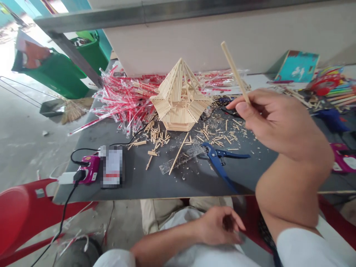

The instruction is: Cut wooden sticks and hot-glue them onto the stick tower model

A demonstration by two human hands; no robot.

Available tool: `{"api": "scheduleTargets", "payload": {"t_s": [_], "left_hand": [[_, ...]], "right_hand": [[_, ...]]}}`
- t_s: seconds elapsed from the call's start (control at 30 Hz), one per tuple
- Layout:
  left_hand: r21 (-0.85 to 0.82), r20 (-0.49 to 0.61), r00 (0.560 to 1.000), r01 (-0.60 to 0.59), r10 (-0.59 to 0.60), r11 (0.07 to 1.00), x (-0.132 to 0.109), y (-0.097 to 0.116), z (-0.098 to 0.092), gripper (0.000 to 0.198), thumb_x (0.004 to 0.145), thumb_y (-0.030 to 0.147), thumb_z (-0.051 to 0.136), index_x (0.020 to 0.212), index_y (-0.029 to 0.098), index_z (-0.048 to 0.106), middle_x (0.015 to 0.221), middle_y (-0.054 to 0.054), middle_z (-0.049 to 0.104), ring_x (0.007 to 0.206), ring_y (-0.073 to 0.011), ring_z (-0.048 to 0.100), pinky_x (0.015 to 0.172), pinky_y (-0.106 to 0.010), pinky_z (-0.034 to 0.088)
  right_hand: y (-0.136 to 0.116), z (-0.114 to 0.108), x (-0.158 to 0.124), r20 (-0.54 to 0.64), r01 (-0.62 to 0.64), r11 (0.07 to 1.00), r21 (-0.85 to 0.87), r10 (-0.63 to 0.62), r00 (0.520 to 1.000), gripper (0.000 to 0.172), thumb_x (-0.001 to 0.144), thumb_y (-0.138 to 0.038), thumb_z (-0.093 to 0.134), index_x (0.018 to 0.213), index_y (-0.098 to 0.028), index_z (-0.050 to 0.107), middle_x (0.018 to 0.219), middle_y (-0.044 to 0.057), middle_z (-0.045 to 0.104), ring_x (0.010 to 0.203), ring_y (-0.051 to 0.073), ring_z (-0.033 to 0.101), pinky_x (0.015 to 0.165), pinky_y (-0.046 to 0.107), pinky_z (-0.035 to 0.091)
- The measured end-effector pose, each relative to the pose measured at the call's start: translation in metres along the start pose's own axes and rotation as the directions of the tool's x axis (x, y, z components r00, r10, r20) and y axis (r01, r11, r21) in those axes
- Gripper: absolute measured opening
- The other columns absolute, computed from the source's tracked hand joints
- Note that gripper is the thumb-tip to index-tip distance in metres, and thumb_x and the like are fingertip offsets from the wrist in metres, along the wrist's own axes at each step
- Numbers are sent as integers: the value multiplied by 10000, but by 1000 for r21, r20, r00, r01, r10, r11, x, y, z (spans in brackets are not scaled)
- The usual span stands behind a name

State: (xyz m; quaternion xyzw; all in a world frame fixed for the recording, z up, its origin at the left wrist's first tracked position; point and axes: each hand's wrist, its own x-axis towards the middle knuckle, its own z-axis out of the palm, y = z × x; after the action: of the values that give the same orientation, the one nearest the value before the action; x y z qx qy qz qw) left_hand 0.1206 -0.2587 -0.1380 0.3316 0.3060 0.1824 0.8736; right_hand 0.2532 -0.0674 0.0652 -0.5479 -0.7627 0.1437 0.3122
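Note:
My right hand (267,115) is raised above the right side of the table, its thumb and fingers pinching a pale wooden chopstick (235,68) that slants up to the left. Low over my lap, my left hand (221,226) rests loosely curled, fingers apart and holding nothing. A pagoda-like model (179,96) of glued sticks, with a pointed roof and flared eaves, stands at the middle of the table. In front of it another stick (178,154) lies across a clear ruler (182,159). Blue pipe cutters (219,159) lie beside the ruler.
Red-and-clear wrapped chopsticks (125,96) are heaped behind and left of the model. Cut stick pieces (158,137) and crumbs litter the dark table (150,185). A phone (112,167) and a magenta power strip (90,168) with cables sit at left. Green bins (55,76) stand beyond.

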Motion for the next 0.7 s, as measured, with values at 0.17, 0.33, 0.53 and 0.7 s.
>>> {"api": "scheduleTargets", "payload": {"t_s": [0.17,0.33,0.53,0.7], "left_hand": [[543,211,911,-411,355,733,-73,123,-23,220,939,272,693,1127,168,741,1103,-99,754,914,-153,688,861,-278,542],[923,-47,602,-278,797,265,-92,230,-49,166,957,276,675,1106,220,722,1259,-62,741,1139,-186,699,1037,-325,522],[970,-209,467,-11,859,242,-59,295,-92,265,999,350,562,1004,153,738,909,-66,775,746,-142,717,661,-258,505],[973,-187,541,-14,820,231,-29,301,-102,329,972,392,571,803,153,721,677,-41,709,634,-132,648,568,-247,430]], "right_hand": [[3,19,18,35,3,993,120,-8,999,441,1008,-590,512,922,-215,727,666,32,615,558,160,547,602,351,403],[6,50,40,127,18,965,263,-53,990,553,1017,-661,427,952,-208,739,680,16,594,589,133,514,571,311,349],[5,94,48,166,-6,949,316,-49,985,564,1045,-629,383,904,-183,699,638,-11,503,604,122,459,615,305,317],[-3,112,44,193,32,944,330,-100,976,484,1072,-519,406,858,-170,665,740,16,604,676,126,531,650,299,333]]}}
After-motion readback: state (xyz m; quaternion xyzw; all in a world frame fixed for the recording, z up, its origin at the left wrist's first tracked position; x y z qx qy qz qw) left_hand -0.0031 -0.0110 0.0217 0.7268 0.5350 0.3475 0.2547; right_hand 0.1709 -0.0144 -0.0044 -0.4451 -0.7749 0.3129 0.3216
